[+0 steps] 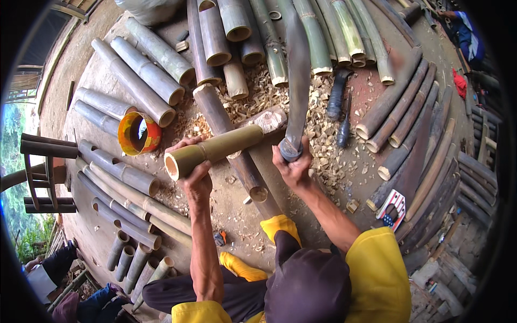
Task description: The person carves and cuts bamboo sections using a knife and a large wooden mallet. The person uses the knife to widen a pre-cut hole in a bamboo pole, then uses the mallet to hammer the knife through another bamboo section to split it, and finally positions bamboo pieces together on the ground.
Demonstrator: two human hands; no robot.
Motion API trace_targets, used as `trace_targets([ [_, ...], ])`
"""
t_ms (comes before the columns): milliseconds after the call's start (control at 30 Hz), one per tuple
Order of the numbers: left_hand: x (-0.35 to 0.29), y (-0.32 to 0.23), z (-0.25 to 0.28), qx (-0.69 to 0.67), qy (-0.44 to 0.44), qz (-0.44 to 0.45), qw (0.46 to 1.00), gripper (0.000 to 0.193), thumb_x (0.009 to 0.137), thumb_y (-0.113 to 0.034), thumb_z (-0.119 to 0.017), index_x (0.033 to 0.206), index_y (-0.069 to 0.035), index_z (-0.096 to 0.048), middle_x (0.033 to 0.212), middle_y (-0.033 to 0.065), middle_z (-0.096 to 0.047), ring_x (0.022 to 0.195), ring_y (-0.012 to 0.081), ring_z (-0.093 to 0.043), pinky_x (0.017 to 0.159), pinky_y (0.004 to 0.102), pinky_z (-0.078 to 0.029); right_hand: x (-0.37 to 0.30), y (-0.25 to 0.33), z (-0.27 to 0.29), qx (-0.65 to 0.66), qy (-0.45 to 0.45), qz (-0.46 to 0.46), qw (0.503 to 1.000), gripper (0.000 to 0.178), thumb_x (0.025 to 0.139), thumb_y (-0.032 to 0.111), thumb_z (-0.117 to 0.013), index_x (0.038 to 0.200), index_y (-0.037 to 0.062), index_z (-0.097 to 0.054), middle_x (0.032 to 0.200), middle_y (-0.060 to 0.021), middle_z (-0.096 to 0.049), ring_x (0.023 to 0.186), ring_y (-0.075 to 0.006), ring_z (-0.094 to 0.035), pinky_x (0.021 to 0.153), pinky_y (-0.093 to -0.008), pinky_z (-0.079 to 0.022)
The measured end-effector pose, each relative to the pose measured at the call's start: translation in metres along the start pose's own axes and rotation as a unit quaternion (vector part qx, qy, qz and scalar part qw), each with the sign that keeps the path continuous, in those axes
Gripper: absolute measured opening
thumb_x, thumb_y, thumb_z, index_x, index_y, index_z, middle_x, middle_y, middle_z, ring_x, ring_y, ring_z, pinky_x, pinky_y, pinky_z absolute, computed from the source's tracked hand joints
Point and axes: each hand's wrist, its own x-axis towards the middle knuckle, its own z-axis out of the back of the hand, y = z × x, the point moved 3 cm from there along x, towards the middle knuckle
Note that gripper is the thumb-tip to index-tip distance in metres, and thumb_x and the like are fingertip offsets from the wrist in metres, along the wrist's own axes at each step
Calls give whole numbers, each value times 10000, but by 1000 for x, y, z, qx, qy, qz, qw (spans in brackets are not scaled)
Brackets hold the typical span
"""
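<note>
My left hand (197, 182) is wrapped around the near left end of a cut bamboo tube (229, 144), whose pale open end faces me. The tube lies slanted across a dark bamboo pole (215, 110) on the ground, its far end by a short chopped log (273, 118). In my right hand (295, 166) is the handle of a machete, closed in my fingers. Its broad dark blade (298, 67) stands pointing away from me, right of the tube and apart from it; the blade is slightly blurred.
Wood chips (323, 148) litter the ground. Bamboo lengths (145, 81) lie left, far and right. A yellow-orange ring-shaped container (139, 133) stands left. Beyond my right hand lie a black-wrapped tool (338, 94) and a dark-handled spike (343, 133). Other people (48, 274) appear at the edges.
</note>
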Motion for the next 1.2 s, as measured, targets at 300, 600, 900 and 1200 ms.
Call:
trace_targets([
  [300,-3,-6,12,20,-7,15,1000,556,553,22,-620,1074,-46,-437,1021,95,-488,1053,251,-512,1027,510,-365,2,22,-10,-145,111,-37,983,321,827,220,-663,945,-23,-489,734,-143,-628,635,-230,-640,523,-331,-537],
  [600,-1,-6,2,28,-10,17,999,597,498,23,-630,1059,-53,-441,997,104,-520,999,258,-535,996,465,-393,4,11,-11,-164,141,-42,976,332,797,184,-693,928,-16,-464,752,-170,-622,586,-225,-628,467,-305,-520],
  [900,4,-5,13,86,-71,70,991,593,603,-11,-629,1174,3,-467,1050,124,-544,978,231,-552,881,350,-460,0,-47,-7,-254,227,-143,929,378,773,190,-692,966,-35,-457,764,-227,-642,707,-329,-667,586,-393,-536],
  [1200,12,-13,10,16,-45,-47,998,497,589,-64,-565,1073,7,-476,991,141,-544,1021,275,-545,974,531,-418,19,69,-7,-26,28,54,998,347,791,148,-674,1009,-14,-457,801,-190,-647,695,-267,-670,580,-335,-537],
])
